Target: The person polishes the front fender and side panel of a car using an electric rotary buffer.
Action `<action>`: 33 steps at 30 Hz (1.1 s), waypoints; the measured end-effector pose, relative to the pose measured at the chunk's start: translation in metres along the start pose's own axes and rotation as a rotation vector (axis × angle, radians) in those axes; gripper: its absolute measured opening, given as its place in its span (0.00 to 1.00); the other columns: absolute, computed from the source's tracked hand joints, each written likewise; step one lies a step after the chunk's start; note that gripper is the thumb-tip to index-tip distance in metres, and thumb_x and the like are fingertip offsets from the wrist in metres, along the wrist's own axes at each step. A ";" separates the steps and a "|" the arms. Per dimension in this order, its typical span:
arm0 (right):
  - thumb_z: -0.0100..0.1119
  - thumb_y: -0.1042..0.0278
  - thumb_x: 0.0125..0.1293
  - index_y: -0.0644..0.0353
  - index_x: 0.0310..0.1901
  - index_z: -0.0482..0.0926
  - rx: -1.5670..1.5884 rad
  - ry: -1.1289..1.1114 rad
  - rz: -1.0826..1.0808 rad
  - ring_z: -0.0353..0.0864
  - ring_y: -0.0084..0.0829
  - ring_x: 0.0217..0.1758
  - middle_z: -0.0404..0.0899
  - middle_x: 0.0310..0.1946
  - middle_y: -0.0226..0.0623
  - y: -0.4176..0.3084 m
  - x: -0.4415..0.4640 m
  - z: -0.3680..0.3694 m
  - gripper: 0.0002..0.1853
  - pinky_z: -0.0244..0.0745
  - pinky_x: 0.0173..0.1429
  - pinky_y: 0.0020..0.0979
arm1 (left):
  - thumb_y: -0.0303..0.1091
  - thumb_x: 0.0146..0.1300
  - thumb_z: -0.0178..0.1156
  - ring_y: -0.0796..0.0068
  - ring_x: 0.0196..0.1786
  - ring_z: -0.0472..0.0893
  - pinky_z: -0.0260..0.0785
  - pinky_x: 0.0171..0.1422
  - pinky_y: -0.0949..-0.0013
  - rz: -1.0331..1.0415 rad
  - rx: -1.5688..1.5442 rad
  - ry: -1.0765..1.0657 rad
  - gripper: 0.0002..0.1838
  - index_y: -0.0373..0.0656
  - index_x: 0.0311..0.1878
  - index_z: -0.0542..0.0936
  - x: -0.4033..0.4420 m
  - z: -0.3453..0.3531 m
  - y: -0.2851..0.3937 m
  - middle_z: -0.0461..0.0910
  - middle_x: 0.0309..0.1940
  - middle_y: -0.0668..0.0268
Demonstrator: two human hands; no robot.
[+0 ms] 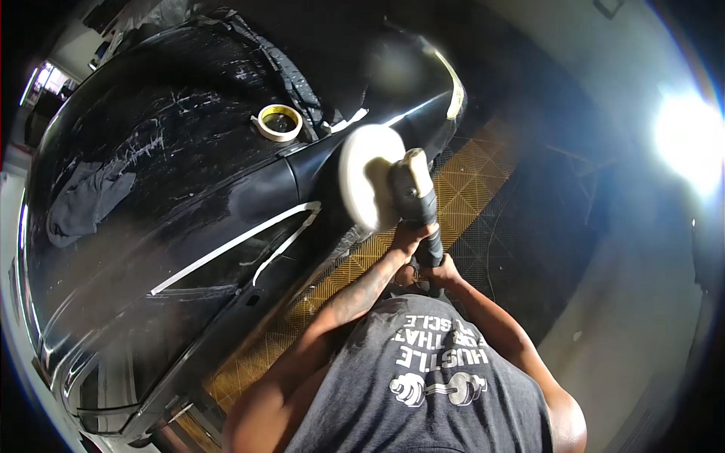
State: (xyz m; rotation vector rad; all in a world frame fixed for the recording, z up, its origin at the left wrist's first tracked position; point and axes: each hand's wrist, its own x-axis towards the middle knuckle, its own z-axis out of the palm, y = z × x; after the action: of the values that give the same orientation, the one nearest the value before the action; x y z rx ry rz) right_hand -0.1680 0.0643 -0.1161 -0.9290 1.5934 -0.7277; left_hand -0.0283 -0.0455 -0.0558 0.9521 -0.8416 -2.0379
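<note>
A polisher (414,198) with a dark body and a round white pad (368,175) is held in front of me. My left hand (413,238) is closed around its body just behind the head. Further back, my right hand (444,272) grips the rear of the handle. The pad stands tilted on edge beside the dark side panel of a black car (264,185); whether it touches the paint I cannot tell. White masking tape (234,249) outlines the side window. On the car rests a roll of tape (279,124) with a yellow inside.
A grey cloth (89,198) lies on the car at left, whose surface is streaked with whitish residue. Yellow tape (456,94) edges the far end. Yellow and black tiles (472,170) cover the floor. A bright lamp (691,143) shines at right.
</note>
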 end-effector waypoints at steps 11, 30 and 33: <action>0.77 0.66 0.44 0.61 0.43 0.83 0.028 -0.205 -0.068 0.84 0.28 0.43 0.85 0.42 0.37 -0.036 -0.018 0.033 0.22 0.78 0.51 0.33 | 0.36 0.46 0.75 0.75 0.42 0.80 0.74 0.51 0.64 0.171 0.075 0.102 0.23 0.40 0.45 0.79 -0.053 -0.023 0.016 0.81 0.39 0.67; 0.75 0.67 0.44 0.62 0.51 0.77 0.071 -0.176 -0.044 0.82 0.30 0.44 0.82 0.43 0.33 -0.059 -0.022 0.017 0.29 0.78 0.46 0.34 | 0.38 0.49 0.75 0.74 0.45 0.80 0.74 0.55 0.65 0.126 0.023 0.060 0.25 0.40 0.49 0.78 -0.033 -0.017 0.014 0.81 0.42 0.66; 0.75 0.65 0.46 0.62 0.49 0.79 0.084 -0.129 -0.090 0.83 0.29 0.42 0.83 0.41 0.34 -0.040 -0.016 0.018 0.26 0.78 0.46 0.33 | 0.38 0.49 0.75 0.75 0.44 0.80 0.74 0.54 0.66 0.026 0.005 0.056 0.23 0.40 0.47 0.79 -0.025 -0.017 0.011 0.81 0.41 0.67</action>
State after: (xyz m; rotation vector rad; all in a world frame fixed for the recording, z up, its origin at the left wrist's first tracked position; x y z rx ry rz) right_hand -0.1412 0.0585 -0.0778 -0.9710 1.4053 -0.7761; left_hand 0.0009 -0.0357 -0.0470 0.9915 -0.8247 -1.9792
